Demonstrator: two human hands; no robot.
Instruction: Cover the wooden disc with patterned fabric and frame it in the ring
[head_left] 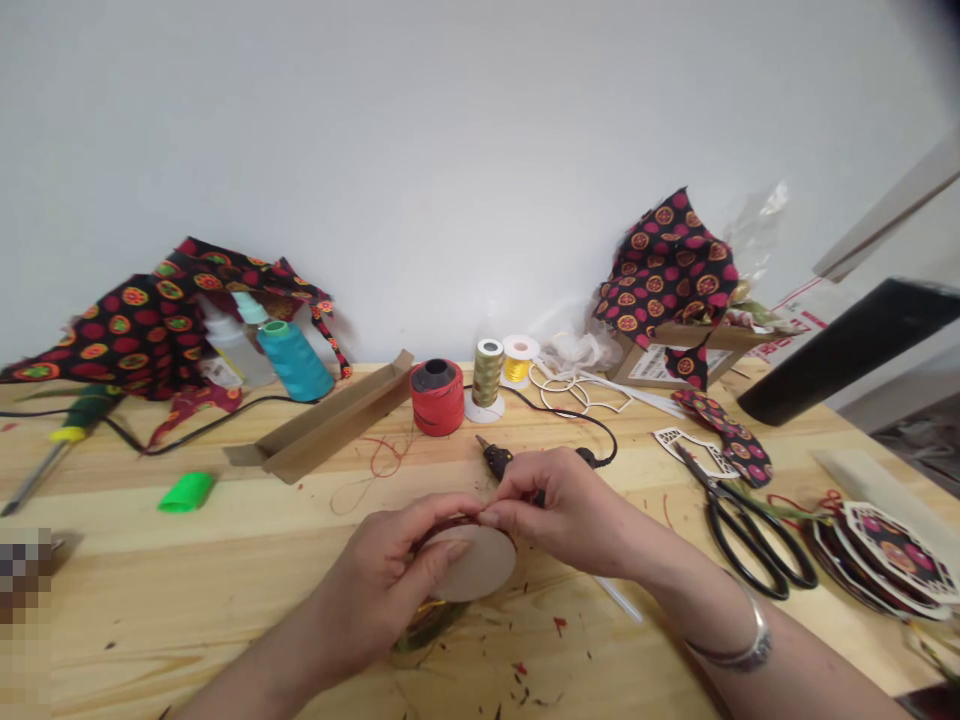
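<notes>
My left hand (390, 575) is wrapped around a round cardboard disc (472, 565), thumb lying across its face. A dark red and gold edging runs round the disc's rim. My right hand (559, 510) pinches that rim at the disc's top edge, fingers pressed together. Both hands hover just above the wooden table (225, 600). A black hot glue gun (499, 460) lies right behind my right hand, its cord looping away to the right.
Red thread spool (437, 396), olive spool (487, 375) and yellow spool (517, 360) stand behind. Black scissors (750, 530) lie at right beside stacked patterned pieces (892, 555). A cardboard channel (330, 420), teal bottle (294, 360), green cap (187, 492), screwdriver (60, 445) and patterned fabric (135, 325) lie left.
</notes>
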